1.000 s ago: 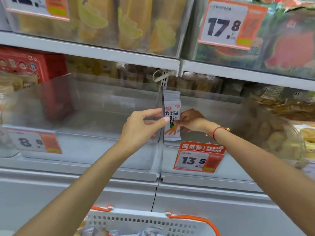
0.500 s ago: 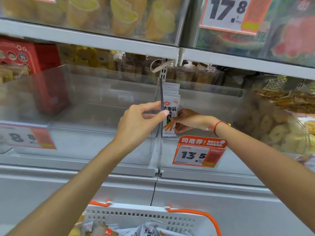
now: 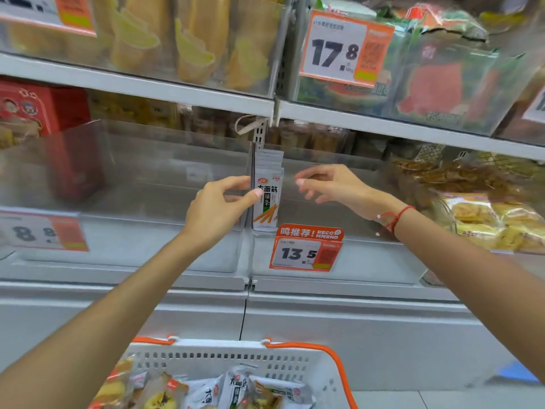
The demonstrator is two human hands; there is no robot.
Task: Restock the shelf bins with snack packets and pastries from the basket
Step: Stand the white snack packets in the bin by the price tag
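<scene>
While our left hand (image 3: 219,206) pinches the snack packets (image 3: 267,199) upright against the bin divider (image 3: 252,184), right hand (image 3: 330,184) open, letting go risks toppling them.

a single head-worn wide-angle view looks forward and slightly down at a shop shelf from close range, near enough that both arms reach into it. the clear shelf bins (image 3: 177,184) fill the middle, a higher shelf (image 3: 138,84) crosses the top edge, and the basket (image 3: 233,357) shows at the bottom edge, just below the camera. lines bow outward toward the corners.
</scene>
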